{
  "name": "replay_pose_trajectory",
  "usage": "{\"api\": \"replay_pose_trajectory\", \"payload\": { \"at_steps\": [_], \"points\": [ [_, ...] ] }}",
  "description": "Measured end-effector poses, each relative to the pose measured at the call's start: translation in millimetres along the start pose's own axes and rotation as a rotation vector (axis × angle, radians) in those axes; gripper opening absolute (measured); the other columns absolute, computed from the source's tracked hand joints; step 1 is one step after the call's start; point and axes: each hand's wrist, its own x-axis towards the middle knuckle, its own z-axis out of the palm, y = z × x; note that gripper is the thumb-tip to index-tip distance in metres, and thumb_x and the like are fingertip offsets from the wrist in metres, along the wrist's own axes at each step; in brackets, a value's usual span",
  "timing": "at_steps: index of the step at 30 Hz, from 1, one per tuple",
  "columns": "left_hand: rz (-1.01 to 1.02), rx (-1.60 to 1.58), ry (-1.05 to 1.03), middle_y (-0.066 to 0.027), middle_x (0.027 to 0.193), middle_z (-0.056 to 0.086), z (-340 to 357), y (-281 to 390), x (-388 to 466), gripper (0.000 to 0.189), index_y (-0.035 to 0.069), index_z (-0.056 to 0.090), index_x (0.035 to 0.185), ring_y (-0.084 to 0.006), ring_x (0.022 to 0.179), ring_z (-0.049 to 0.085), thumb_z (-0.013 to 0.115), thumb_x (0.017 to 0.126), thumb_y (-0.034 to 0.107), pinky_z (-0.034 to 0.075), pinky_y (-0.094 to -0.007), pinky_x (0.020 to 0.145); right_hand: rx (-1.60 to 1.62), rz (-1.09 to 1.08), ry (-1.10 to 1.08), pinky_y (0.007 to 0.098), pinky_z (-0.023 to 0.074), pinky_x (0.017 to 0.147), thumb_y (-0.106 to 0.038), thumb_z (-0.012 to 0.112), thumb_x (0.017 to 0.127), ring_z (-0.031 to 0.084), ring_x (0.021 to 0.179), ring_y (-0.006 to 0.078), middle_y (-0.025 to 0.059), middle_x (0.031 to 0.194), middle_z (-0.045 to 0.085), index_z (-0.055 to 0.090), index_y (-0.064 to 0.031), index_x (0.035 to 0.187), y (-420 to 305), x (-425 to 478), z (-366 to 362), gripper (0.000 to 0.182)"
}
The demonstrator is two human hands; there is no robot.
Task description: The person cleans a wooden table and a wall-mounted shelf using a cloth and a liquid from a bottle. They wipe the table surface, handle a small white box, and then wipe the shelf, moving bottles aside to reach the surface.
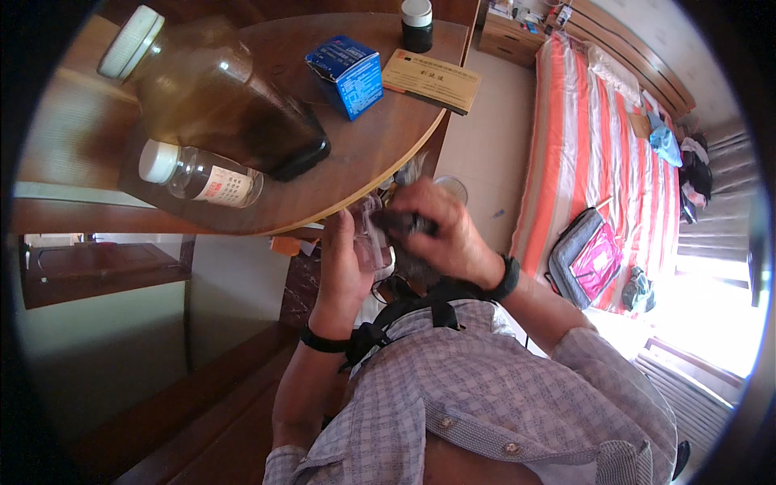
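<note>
My left hand (341,273) holds a clear plastic container (371,245), its thumb along the near side. Just to the right, my right hand (451,233) grips a dark object (418,225) close against the container. Motion blur hides what the dark object is and whether the two touch. Both hands are in front of my chest, below the curved edge of a wooden shelf (364,145). On that shelf a blue cardboard box (348,76) stands beyond my hands.
A large brown bottle (206,97) with a white cap leans across the shelf beside a small clear bottle (212,180). A dark jar (417,33) and a card bearing writing (431,79) are at the far end. To the right is a striped bed (582,163) with a grey bag (582,257).
</note>
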Motion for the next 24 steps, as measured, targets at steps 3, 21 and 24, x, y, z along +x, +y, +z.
{"api": "replay_pose_trajectory", "payload": {
  "at_steps": [3,21,24],
  "points": [
    [0.105,0.056,-0.068,-0.0041,0.124,0.058,-3,0,5,0.048,0.007,0.048,0.135,-0.0161,0.112,0.058,0.049,0.103,0.042,0.050,-0.0336,0.090,0.134,0.071,-0.140,0.0406,0.0503,0.091,0.003,0.067,0.067,0.062,0.102,0.0315,0.0134,0.102,0.063,0.066,-0.0010,0.108,-14,-24,3,0.041],
    [-0.017,-0.209,-0.067,-0.0080,0.129,0.055,4,-5,-4,0.048,0.004,0.046,0.137,-0.0204,0.121,0.054,0.046,0.104,0.040,0.044,-0.0395,0.104,0.088,0.115,-0.024,0.0386,0.0499,0.090,0.002,0.066,0.071,0.063,0.099,0.0312,0.0148,0.101,0.064,0.065,0.0003,0.106,2,-8,0,0.036],
    [0.023,-0.176,-0.105,-0.0076,0.130,0.054,16,-1,-3,0.049,0.004,0.046,0.137,-0.0194,0.120,0.054,0.052,0.102,0.038,0.045,-0.0384,0.102,0.051,0.162,0.088,0.0375,0.0499,0.090,0.002,0.065,0.072,0.063,0.100,0.0310,0.0156,0.101,0.064,0.064,0.0011,0.107,2,11,0,0.035]
  ]
}}
